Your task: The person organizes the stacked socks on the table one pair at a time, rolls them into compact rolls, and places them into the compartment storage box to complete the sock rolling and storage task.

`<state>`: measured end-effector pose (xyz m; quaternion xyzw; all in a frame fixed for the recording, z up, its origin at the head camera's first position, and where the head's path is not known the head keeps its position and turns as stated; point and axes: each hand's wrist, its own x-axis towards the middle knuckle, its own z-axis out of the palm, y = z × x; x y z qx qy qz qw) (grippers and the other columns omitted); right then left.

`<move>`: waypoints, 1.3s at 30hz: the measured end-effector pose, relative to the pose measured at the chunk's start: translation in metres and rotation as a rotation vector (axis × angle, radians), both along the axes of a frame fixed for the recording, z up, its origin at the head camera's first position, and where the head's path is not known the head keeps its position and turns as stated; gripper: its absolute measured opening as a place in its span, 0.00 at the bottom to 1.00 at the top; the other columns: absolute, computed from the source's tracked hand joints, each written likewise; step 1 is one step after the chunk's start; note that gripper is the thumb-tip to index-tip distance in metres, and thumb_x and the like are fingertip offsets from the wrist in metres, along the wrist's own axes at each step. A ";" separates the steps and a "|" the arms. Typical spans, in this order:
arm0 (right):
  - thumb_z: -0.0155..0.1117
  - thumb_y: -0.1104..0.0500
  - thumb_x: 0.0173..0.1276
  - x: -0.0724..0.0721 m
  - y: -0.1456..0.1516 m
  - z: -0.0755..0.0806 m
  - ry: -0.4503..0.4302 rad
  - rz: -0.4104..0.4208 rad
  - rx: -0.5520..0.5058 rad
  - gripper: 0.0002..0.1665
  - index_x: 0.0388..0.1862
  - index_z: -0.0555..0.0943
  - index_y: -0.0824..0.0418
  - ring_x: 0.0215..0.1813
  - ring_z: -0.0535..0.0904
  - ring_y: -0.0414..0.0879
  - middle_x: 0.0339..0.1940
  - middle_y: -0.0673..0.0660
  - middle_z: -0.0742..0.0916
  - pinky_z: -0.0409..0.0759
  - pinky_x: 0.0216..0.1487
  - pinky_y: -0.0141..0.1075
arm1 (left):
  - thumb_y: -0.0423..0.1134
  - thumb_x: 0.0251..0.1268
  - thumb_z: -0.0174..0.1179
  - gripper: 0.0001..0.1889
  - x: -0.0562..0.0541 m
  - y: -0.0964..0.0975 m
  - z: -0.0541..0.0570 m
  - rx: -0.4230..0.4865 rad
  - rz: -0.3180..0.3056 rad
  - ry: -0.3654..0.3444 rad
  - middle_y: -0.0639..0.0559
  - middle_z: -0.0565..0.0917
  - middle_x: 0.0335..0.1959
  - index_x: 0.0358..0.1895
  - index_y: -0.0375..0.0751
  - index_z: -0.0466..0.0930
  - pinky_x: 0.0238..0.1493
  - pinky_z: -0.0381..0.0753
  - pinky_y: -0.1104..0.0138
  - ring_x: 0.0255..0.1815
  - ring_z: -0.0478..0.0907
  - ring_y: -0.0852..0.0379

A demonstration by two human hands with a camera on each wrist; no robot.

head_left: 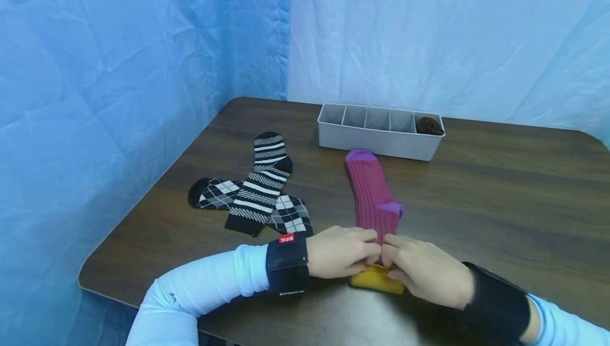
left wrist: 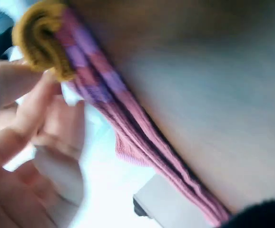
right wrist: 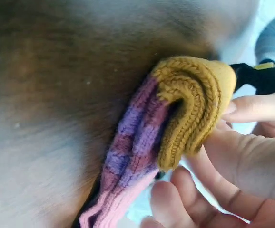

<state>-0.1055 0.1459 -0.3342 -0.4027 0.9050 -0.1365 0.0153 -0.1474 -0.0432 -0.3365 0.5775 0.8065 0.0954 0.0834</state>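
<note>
A pair of maroon ribbed socks (head_left: 369, 187) with purple toe and heel lies lengthwise on the table, toe pointing away. Its mustard cuff (right wrist: 197, 90) is folded over in a curl, and two layers show edge-on in both wrist views. My left hand (head_left: 343, 252) pinches the cuff end from the left, thumb and fingertip at the mustard fold (left wrist: 40, 45) in the left wrist view. From the right, my right hand (head_left: 426, 269) grips the same fold, its fingertips close beside the left ones. Purple bands (right wrist: 130, 137) run below the cuff.
Left of the hands, a black-and-white striped sock (head_left: 259, 187) lies across an argyle sock (head_left: 290, 213). Behind stands a grey divided box (head_left: 376, 142), with a rolled brown sock (head_left: 429, 125) in its rightmost compartment. Blue sheeting (head_left: 119, 70) hangs along the table's left and back.
</note>
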 end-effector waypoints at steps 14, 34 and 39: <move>0.68 0.57 0.42 0.014 -0.001 -0.004 0.198 0.070 -0.046 0.13 0.22 0.71 0.53 0.23 0.63 0.28 0.22 0.41 0.71 0.63 0.21 0.21 | 0.48 0.51 0.57 0.14 0.012 -0.006 0.005 -0.079 -0.135 0.232 0.60 0.75 0.38 0.41 0.48 0.75 0.38 0.69 0.83 0.39 0.72 0.68; 0.58 0.64 0.48 -0.006 0.004 0.005 -0.172 0.014 -0.067 0.15 0.33 0.66 0.54 0.14 0.57 0.26 0.15 0.39 0.69 0.62 0.14 0.22 | 0.38 0.59 0.49 0.08 -0.005 -0.002 0.007 -0.077 0.182 -0.217 0.60 0.74 0.23 0.42 0.47 0.70 0.21 0.65 0.80 0.20 0.68 0.69; 0.58 0.61 0.50 -0.013 0.001 0.006 -0.174 -0.014 -0.008 0.11 0.30 0.67 0.51 0.17 0.61 0.29 0.17 0.40 0.69 0.62 0.17 0.23 | 0.39 0.59 0.49 0.08 -0.012 0.002 0.006 -0.108 0.205 -0.229 0.61 0.74 0.25 0.41 0.48 0.73 0.22 0.65 0.78 0.23 0.68 0.67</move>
